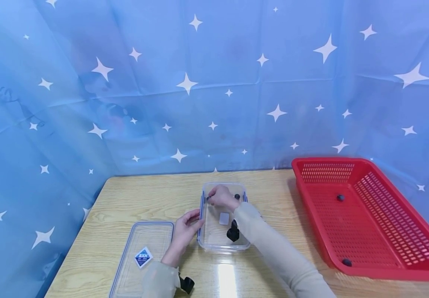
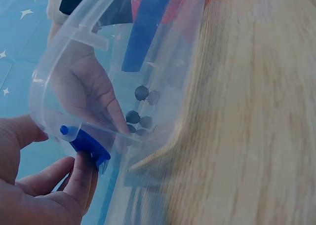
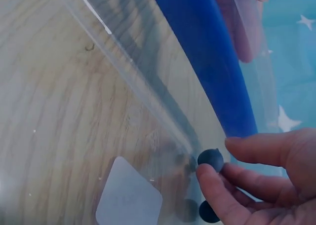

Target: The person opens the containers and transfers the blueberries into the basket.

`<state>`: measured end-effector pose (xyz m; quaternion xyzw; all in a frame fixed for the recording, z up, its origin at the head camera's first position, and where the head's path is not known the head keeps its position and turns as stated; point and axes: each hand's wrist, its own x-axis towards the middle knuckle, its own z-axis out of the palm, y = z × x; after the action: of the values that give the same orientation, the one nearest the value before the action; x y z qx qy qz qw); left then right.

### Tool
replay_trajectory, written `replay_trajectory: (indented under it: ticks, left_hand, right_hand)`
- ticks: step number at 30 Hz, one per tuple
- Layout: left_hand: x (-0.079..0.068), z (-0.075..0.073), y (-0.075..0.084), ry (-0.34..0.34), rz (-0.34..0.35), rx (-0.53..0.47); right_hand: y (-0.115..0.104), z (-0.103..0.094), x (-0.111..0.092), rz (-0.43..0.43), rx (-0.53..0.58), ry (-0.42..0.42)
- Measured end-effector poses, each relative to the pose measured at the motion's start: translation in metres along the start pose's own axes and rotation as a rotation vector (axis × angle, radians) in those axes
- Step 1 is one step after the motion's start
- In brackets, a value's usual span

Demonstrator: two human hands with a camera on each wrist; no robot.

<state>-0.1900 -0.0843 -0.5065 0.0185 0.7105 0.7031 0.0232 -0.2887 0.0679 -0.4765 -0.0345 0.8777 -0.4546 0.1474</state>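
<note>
A clear plastic box (image 1: pixel 222 248) with blue side latches stands on the table. My left hand (image 1: pixel 185 229) is at its left side; in the left wrist view its thumb is by the rim and its curled fingers hold the blue latch (image 2: pixel 89 147). My right hand (image 1: pixel 222 196) reaches into the box at the far left corner. In the right wrist view its fingers pinch a blueberry (image 3: pixel 211 159), and another blueberry (image 3: pixel 209 211) lies just below. One more blueberry (image 1: pixel 237 196) sits near the far right corner. A whitish square (image 1: pixel 224 218) shows at the box floor.
To the left lies a clear lid (image 1: pixel 155 236) with a blue rim and a diamond sticker (image 1: pixel 143 257). A red basket (image 1: pixel 333 271) at the right holds two dark berries (image 1: pixel 340 198). Behind the wooden table (image 1: pixel 99 223) hangs a blue star-patterned curtain (image 1: pixel 214 103).
</note>
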Motion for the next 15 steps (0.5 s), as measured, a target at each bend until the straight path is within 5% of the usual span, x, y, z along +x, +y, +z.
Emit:
replay_trajectory:
  ticks: [10, 15]
  left_hand:
    - [-0.0007, 0.0019, 0.0009, 0.011, 0.017, 0.017]
    - [-0.0004, 0.0008, 0.0001, 0.008, 0.004, 0.023]
  right_hand:
    - [0.0057, 0.0046, -0.0025, -0.146, -0.082, -0.008]
    - [0.0075, 0.0054, -0.0016, -0.109, -0.08, -0.034]
